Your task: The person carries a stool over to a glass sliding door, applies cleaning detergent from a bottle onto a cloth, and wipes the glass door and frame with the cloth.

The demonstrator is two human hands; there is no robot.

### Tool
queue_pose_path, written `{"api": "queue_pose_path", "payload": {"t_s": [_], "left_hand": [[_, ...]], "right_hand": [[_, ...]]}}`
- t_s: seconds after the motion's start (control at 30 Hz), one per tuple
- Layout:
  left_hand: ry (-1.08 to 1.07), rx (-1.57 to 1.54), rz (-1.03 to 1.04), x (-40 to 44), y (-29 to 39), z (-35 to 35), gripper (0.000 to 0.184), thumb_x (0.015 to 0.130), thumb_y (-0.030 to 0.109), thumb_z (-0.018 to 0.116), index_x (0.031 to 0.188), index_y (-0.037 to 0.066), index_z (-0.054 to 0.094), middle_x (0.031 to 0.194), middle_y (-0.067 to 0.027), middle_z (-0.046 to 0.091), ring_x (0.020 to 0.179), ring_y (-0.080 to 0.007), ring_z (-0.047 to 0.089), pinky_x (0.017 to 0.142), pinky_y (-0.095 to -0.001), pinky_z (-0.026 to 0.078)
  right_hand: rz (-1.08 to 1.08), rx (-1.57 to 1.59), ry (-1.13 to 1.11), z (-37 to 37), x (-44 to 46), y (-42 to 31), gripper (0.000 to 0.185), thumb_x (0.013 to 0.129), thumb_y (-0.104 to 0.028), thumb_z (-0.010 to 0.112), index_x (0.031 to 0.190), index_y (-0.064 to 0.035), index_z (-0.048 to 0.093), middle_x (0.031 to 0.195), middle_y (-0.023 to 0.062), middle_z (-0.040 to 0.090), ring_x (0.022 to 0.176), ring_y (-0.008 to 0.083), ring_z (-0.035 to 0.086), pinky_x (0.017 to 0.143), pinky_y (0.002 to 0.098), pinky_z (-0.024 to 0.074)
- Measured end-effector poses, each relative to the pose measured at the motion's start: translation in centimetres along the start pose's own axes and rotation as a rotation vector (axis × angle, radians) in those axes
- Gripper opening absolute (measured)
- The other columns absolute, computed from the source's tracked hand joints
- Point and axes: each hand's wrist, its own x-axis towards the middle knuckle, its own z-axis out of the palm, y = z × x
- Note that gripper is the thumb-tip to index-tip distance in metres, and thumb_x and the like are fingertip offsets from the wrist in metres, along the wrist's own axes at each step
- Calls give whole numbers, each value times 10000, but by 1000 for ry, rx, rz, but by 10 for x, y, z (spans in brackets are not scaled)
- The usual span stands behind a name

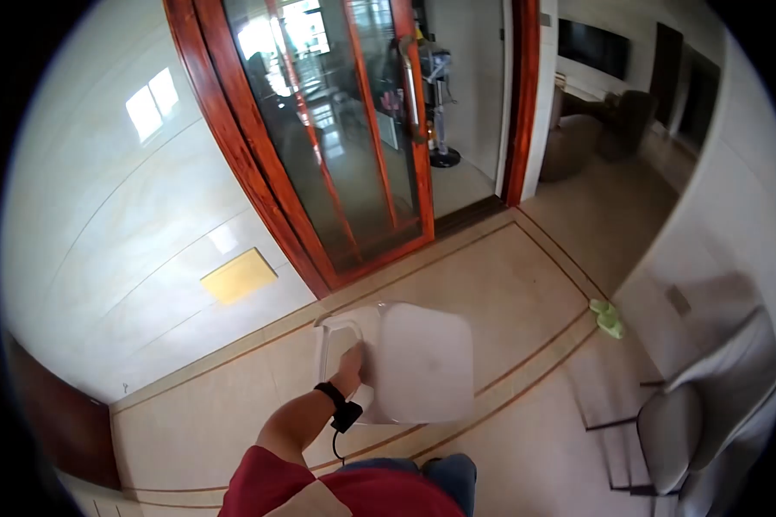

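Observation:
A pale, whitish chair or stool [424,362] with a broad flat surface stands on the tiled floor in front of me. My left hand [348,369] is at its left part, by a frame-like opening, with the fingers closed around the edge there; the grip is partly blurred. A black band with a small black device [347,417] and a cable is on that wrist. My right hand is not in view.
A red-framed glass sliding door [345,129] stands partly open ahead. Green slippers [607,319] lie on the floor at the right. A grey chair [671,426] is at the lower right. A yellow panel [239,276] is on the left wall.

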Motion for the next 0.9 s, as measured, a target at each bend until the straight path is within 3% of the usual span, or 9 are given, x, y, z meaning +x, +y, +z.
{"api": "queue_pose_path", "payload": {"t_s": [0.2, 0.3, 0.33, 0.4, 0.43, 0.53, 0.63, 0.73, 0.9], "left_hand": [[228, 136, 36, 27, 48, 80, 487, 894, 415, 510, 1220, 55, 544, 1142, -100, 574, 1070, -251, 518, 890, -397, 428], [234, 153, 67, 87, 53, 109, 488, 896, 430, 487, 1195, 51, 551, 1161, -99, 571, 1090, -253, 515, 902, -372, 421], [183, 428, 159, 114, 54, 115, 499, 894, 451, 481, 1179, 49, 556, 1142, -107, 581, 1081, -250, 529, 892, -362, 427], [141, 441, 125, 151, 53, 131, 514, 893, 482, 479, 1142, 41, 566, 1076, -119, 600, 1018, -238, 559, 847, -352, 442], [166, 183, 26, 152, 73, 148, 518, 894, 491, 482, 1120, 33, 570, 1029, -122, 609, 965, -228, 573, 812, -350, 450], [237, 377, 323, 255, 51, 147, 502, 900, 496, 487, 997, 18, 604, 818, -92, 594, 722, -204, 564, 637, -355, 443], [243, 47, 178, 266, 77, 182, 486, 918, 474, 473, 883, 12, 620, 703, -65, 556, 568, -178, 498, 511, -351, 390], [218, 71, 99, 287, 92, 191, 478, 929, 469, 466, 839, 29, 630, 630, -39, 524, 491, -166, 459, 449, -336, 346], [217, -220, 35, 365, 96, 198, 437, 938, 441, 469, 964, 39, 639, 722, -21, 560, 581, -163, 500, 504, -309, 385]], "right_hand": [[-139, 125, -299, 99, 34, -122, 686, 835, -402, 602, 1371, -27, 395, 1347, 242, 462, 1238, 394, 447, 1004, 489, 390], [-168, 151, -387, 130, 66, -146, 674, 833, -385, 610, 1362, -22, 404, 1343, 242, 465, 1231, 396, 453, 1001, 488, 394], [-174, 158, -408, 137, 78, -151, 670, 832, -379, 612, 1360, -20, 407, 1341, 243, 466, 1229, 396, 455, 1000, 487, 396], [-205, 158, -449, 151, 109, -165, 663, 830, -367, 617, 1354, -17, 412, 1338, 243, 468, 1224, 397, 460, 998, 487, 399], [-202, 153, -471, 156, 116, -170, 659, 829, -361, 620, 1351, -16, 415, 1337, 243, 469, 1222, 398, 462, 997, 486, 400], [-235, 157, -520, 181, 154, -199, 647, 827, -344, 628, 1342, -11, 424, 1332, 244, 472, 1214, 400, 468, 994, 485, 405], [-296, 155, -558, 201, 193, -222, 636, 824, -326, 635, 1334, -6, 432, 1328, 244, 475, 1207, 401, 474, 991, 483, 409], [-352, 141, -584, 217, 230, -243, 624, 821, -309, 643, 1325, -1, 440, 1323, 245, 477, 1200, 403, 481, 988, 482, 414], [-403, 88, -594, 224, 260, -286, 606, 817, -280, 655, 1311, 7, 454, 1316, 246, 482, 1188, 405, 491, 983, 480, 421]]}}
